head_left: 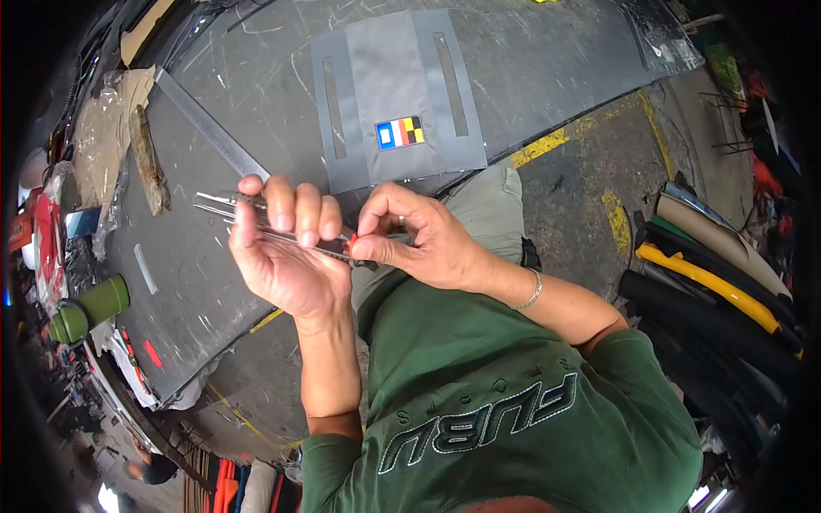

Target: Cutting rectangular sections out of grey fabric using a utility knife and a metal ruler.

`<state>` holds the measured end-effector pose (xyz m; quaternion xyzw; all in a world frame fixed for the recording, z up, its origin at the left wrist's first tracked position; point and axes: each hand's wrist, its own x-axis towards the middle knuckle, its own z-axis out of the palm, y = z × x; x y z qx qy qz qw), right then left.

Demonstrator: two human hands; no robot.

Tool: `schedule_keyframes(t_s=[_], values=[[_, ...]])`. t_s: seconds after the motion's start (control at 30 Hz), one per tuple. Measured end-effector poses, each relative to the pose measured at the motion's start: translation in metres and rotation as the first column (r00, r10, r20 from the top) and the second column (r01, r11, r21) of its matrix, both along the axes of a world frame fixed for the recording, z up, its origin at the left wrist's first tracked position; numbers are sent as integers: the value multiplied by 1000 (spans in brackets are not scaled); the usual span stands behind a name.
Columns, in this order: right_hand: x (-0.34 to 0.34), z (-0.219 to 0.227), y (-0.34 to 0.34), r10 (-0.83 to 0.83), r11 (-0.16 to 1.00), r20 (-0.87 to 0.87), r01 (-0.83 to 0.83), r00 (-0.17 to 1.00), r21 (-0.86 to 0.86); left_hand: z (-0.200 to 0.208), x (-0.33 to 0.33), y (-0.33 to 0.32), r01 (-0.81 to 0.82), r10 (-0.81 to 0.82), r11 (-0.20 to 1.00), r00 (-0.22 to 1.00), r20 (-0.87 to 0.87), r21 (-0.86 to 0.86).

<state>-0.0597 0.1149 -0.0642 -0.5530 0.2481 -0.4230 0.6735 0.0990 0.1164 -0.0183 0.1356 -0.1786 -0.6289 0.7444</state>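
In front of my body, my left hand (pixel 295 248) is closed, palm up, around a slim, shiny object (pixel 214 205). Its pale, glassy-looking end juts out past the thumb; the other end is dark with a small red part. I cannot make out its kind, since my fingers cover its middle. Thumb and forefinger of my right hand (pixel 423 244) pinch the red part. Beyond both hands, a grey fabric panel (pixel 385 68) with two long slots lies flat on the dark worktable (pixel 265 85). It carries a small rectangular patch (pixel 399 133) in several colours.
A metal ruler (pixel 209 124) lies left of the panel. Farther left are a worn wooden piece (pixel 150 162) and a green bottle (pixel 90 309) on its side. Rolls of material, including a yellow roll (pixel 710 286), lie on the right. Clear plastic (pixel 671 43) rests at the far right corner.
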Motion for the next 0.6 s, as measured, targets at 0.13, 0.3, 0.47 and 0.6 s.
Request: schedule_keyframes(t_s=[0.13, 0.3, 0.47, 0.6], values=[[6, 10, 5, -68, 997, 85, 70, 994, -30, -2, -19, 18, -183, 85, 978, 780, 620, 96], [-23, 13, 1, 35, 872, 218, -136, 975, 471, 8, -11, 44, -366, 108, 917, 608, 787, 157], [-61, 13, 2, -23, 846, 262, -121, 965, 520, 23, 43, 99, -279, -552, 793, 48, 833, 541], [-63, 7, 2, -83, 882, 259, -50, 962, 468, -16, 37, 113, -234, -494, 816, 193, 848, 529]])
